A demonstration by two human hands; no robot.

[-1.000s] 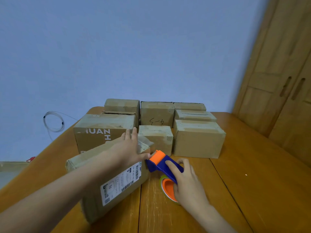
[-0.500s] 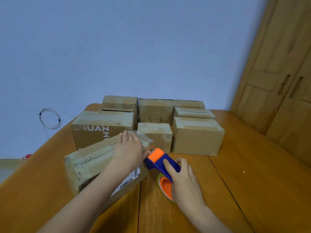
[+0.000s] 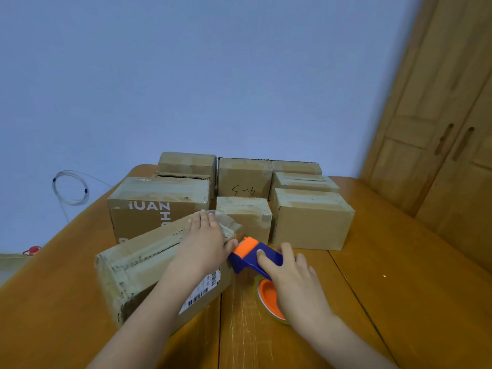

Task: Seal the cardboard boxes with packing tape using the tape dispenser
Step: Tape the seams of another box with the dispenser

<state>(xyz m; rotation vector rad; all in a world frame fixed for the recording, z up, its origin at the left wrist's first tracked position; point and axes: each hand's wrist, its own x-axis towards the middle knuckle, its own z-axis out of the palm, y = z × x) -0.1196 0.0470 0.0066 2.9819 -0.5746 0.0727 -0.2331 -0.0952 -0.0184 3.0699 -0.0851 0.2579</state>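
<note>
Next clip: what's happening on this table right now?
A person is taping a cardboard box that lies tilted at the near edge of a wooden table. The left hand presses flat on the box's top, while the right hand grips a blue and orange tape dispenser at the box's right end. More boxes stand in a cluster behind.

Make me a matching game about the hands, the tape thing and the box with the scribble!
Things:
1. left hand
2. right hand
3. tape dispenser
4. box with handwriting

Matches:
A. blue and orange
B. in the back row
C. pressing flat on the tilted box
D. gripping the dispenser

Pairs: 1-C, 2-D, 3-A, 4-B
</note>
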